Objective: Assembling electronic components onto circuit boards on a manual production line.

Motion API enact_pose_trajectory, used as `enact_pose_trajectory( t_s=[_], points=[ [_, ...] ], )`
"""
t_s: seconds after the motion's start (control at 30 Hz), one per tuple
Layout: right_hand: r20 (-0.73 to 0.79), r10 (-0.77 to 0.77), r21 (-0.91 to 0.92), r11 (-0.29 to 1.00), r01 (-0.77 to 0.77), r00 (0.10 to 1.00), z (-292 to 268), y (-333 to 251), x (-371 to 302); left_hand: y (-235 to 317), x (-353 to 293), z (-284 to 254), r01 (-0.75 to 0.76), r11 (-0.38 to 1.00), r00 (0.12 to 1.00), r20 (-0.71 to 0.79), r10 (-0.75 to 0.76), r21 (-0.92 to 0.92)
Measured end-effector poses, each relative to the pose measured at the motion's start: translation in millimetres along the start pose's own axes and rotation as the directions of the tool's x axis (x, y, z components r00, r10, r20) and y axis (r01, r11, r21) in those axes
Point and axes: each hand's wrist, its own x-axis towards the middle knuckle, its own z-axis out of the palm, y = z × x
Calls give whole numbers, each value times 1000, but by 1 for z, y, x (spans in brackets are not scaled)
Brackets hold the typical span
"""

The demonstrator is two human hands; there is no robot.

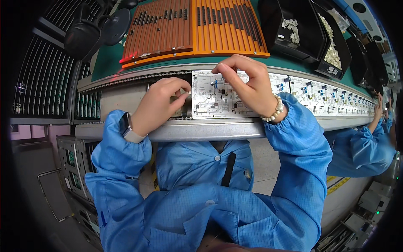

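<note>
A white circuit board (203, 94) with small parts on it lies on the conveyor rail in front of me. My left hand (161, 103) is beside the board's left edge, thumb and forefinger brought together around something small and pale that I cannot make out. Over the board's upper part is my right hand (250, 84), fingers curled and thumb near the forefinger; whatever may be between those fingertips is hidden. The right hand covers part of the board, on which a blue component (216, 83) stands upright.
Beyond the rail (168, 133) sit orange slotted trays (228, 52) with rows of black parts. Black bins (296, 50) hold pale pieces at the far right. More populated boards (331, 98) line the conveyor rightward, where a co-worker's blue sleeve (365, 147) shows. Black slotted racks (42, 80) stand left.
</note>
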Motion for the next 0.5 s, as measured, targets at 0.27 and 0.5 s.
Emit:
enact_pose_trajectory(
  t_s=[0.27, 0.5],
  points=[
    [28, 12, 0, 1000, -12, 1000, 4, 5, -4, -2, 16, 7, -43, 999, 992, 123, 39, 25],
    [30, 19, 11, 1000, -20, 999, 4, 6, -4, 2, 21, 6, -175, 960, 973, 185, 135, 217]
  ],
)
